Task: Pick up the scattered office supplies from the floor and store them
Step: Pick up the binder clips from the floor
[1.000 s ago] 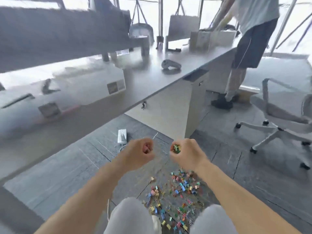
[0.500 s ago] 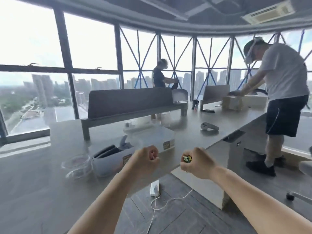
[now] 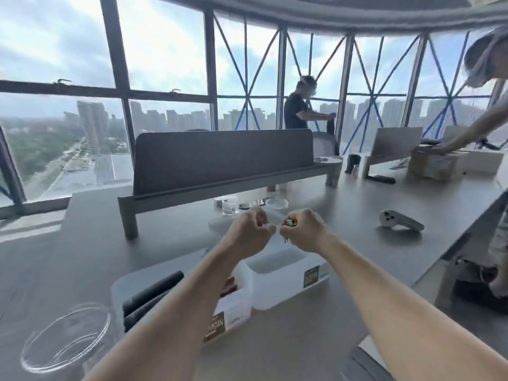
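Observation:
Both fists hover side by side above the grey desk. My right hand grips a bunch of coloured binder clips; a green and yellow one peeks out at the top and a wire loop hangs below. My left hand is clenched too, and its contents are hidden by the fingers. Just below the hands stands an open translucent white bin that looks empty. Left of it, a second white bin holds dark rolled items.
A clear round bowl sits at the desk's near left. A grey divider screen stands behind small clear containers. A white controller lies to the right. One person stands at the windows, another leans over boxes at the far right.
My view has risen from the floor and its pile of clips to the desk top. Both fists stayed clenched and moved forward, above the white bins.

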{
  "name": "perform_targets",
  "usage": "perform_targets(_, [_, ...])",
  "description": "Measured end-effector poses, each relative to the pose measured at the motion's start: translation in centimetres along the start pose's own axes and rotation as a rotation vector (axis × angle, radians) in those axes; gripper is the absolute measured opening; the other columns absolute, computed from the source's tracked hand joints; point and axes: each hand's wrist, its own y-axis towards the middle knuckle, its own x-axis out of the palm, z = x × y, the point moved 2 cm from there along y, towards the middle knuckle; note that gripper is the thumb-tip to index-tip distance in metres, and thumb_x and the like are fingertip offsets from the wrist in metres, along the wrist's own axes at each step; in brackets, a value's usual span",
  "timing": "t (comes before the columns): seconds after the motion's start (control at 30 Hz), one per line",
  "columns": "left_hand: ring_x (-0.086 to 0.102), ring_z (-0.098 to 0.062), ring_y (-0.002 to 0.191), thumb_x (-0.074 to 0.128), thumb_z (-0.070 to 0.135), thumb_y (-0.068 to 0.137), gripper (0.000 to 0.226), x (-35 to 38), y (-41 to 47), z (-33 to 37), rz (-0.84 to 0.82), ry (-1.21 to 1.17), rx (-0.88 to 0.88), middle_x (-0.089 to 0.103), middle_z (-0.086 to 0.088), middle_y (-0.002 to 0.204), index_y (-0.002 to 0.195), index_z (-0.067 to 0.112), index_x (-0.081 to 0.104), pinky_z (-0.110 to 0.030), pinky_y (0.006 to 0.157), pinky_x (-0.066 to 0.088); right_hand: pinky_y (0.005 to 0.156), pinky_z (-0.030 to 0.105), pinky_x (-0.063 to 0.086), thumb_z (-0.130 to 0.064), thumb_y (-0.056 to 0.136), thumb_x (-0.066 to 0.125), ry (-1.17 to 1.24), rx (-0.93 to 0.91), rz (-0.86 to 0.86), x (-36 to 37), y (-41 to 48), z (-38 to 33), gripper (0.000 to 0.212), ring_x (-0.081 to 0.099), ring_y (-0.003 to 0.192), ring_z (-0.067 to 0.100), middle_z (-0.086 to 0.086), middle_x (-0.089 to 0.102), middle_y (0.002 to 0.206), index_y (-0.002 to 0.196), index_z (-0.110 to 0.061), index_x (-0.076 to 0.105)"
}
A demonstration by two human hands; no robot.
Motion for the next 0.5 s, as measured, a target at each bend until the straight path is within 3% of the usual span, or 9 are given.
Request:
perform_targets(0.13, [0.039,-0.018,0.058,0.051,0.005,0.087,0.013,2.5,3.2,-2.1,-0.176,-0.284,-0.206,0.043,-0.004,0.068,0.08,0.015,0.049,-0.028,0.051,0.035,0.048,0.024,0.049,-0.023,0.086,0.059,0.038,0.184,-0.176,3.4,4.7,2.7,0.019,0.059,0.052,0.02,0.004,0.064,0.064,0.072,-0.011,0.065])
perform_targets(0.2, [0.04,-0.018,0.055,0.05,0.003,0.088,0.011,2.9,4.4,-3.2,-0.223,-0.319,-0.311,0.042,-0.007,0.069,0.081,0.011,0.049,-0.027,0.052,0.034,0.056,0.029,0.056,-0.027,0.085,0.058,0.083,0.255,-0.249,4.5,5.7,4.0,0.018,0.069,0.065,0.023,0.006,0.069,0.077,0.083,-0.013,0.069])
perform_targets(0.27, [0.05,-0.02,0.062,0.053,0.01,0.091,0.002,3.0,5.1,-4.0,-0.247,-0.283,-0.403,0.047,-0.009,0.078,0.089,0.01,0.052,-0.03,0.058,0.039,0.064,0.033,0.058,-0.038,0.089,0.059,0.171,0.358,-0.318,4.8,6.0,4.6,0.027,0.066,0.077,0.023,0.006,0.068,0.098,0.101,-0.016,0.068])
perform_targets(0.33, [0.06,-0.027,0.096,0.053,0.023,0.095,0.02,2.8,5.4,-4.1,-0.291,-0.249,-0.486,0.054,-0.012,0.105,0.11,0.01,0.054,-0.039,0.079,0.047,0.079,0.039,0.053,-0.048,0.095,0.051,0.248,0.433,-0.396,4.3,5.9,4.3,0.041,0.058,0.09,0.024,0.007,0.062,0.117,0.112,-0.013,0.064])
perform_targets(0.37, [0.054,-0.031,0.113,0.05,0.027,0.097,0.03,2.5,5.5,-3.9,-0.305,-0.231,-0.519,0.052,-0.013,0.119,0.122,0.01,0.051,-0.043,0.089,0.043,0.088,0.042,0.048,-0.053,0.097,0.044,0.266,0.455,-0.435,3.9,5.8,4.0,0.049,0.055,0.104,0.027,0.008,0.057,0.129,0.119,-0.013,0.062])
perform_targets(0.43, [0.047,-0.031,0.114,0.045,0.027,0.098,0.033,1.6,4.8,-3.1,-0.298,-0.216,-0.549,0.05,-0.012,0.126,0.126,0.011,0.047,-0.042,0.093,0.038,0.104,0.045,0.036,-0.059,0.099,0.031,0.299,0.481,-0.485,3.4,5.6,3.7,0.059,0.04,0.132,0.027,0.007,0.045,0.144,0.135,-0.018,0.054])
perform_targets(0.5, [0.045,-0.025,0.101,0.045,0.027,0.094,0.031,0.6,3.6,-1.8,-0.277,-0.261,-0.546,0.05,-0.011,0.12,0.121,0.011,0.047,-0.039,0.088,0.041,0.112,0.043,0.029,-0.056,0.1,0.027,0.35,0.444,-0.471,2.8,5.4,3.3,0.056,0.035,0.137,0.02,0.004,0.041,0.148,0.143,-0.025,0.044])
